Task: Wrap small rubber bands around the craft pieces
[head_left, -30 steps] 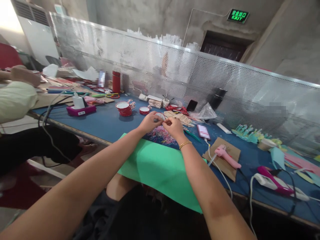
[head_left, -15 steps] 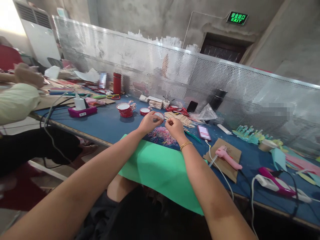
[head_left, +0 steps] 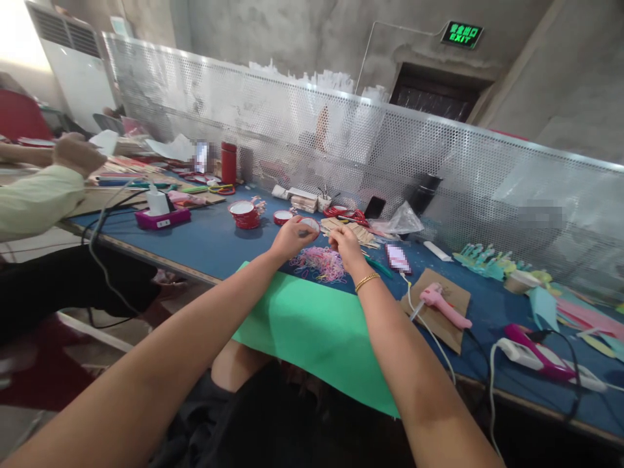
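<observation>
My left hand (head_left: 287, 239) is closed on a small round white disc with a red rim (head_left: 310, 225), held above the blue table. Just right of it, my right hand (head_left: 346, 244) is pinched; whatever lies between its fingertips is too small to make out. Below both hands is a tangled pile of thin pastel loops (head_left: 319, 263). Beyond my left hand stand a stack of red-rimmed white discs (head_left: 244, 214) and a smaller red-rimmed piece (head_left: 283, 217). Flat wooden sticks (head_left: 358, 233) lie behind my right hand. A green sheet (head_left: 316, 331) spreads under my forearms.
To the right, a pink glue gun (head_left: 444, 307) rests on brown cardboard (head_left: 439, 335), near a purple power strip (head_left: 541, 354) with cables. Another power strip (head_left: 163, 218) sits at left, near a co-worker's hand (head_left: 78, 153). A perforated metal screen (head_left: 273, 117) bounds the table's back.
My right hand has moved slightly to the right, away from the disc. My left hand has barely moved. The co-worker's hand at left has shifted right.
</observation>
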Demonstrator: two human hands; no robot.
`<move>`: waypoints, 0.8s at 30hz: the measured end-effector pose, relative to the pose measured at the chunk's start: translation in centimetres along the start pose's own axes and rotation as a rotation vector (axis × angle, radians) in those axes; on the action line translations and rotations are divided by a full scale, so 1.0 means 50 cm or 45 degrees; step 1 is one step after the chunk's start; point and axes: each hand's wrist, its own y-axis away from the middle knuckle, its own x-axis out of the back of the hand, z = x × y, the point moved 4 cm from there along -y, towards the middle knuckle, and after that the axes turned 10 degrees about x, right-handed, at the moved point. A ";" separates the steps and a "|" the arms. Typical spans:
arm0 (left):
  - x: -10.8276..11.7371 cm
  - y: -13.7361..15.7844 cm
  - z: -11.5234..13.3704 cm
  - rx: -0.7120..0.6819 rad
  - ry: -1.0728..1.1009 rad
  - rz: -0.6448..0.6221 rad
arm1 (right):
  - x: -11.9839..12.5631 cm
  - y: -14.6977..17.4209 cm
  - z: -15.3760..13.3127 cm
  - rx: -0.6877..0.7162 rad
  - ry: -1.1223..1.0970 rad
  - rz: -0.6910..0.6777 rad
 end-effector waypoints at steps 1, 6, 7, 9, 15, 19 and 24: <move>0.000 0.000 0.000 0.003 0.003 -0.007 | -0.001 0.001 0.002 -0.008 -0.001 -0.027; 0.007 0.002 0.007 0.016 0.008 0.008 | -0.003 0.001 0.013 0.014 0.023 -0.062; 0.010 0.002 0.007 0.030 0.015 0.015 | -0.001 -0.001 0.013 0.032 0.029 -0.044; 0.013 0.002 0.006 0.070 0.041 0.022 | 0.005 -0.003 0.014 0.068 0.048 -0.008; 0.003 -0.001 0.000 0.279 0.339 -0.068 | 0.024 -0.001 0.019 0.126 0.330 -0.063; -0.009 0.007 0.006 0.504 0.585 -0.198 | 0.026 -0.002 0.022 0.169 0.435 -0.040; -0.014 0.016 0.015 0.649 0.734 -0.287 | 0.014 -0.004 0.018 0.167 0.305 -0.053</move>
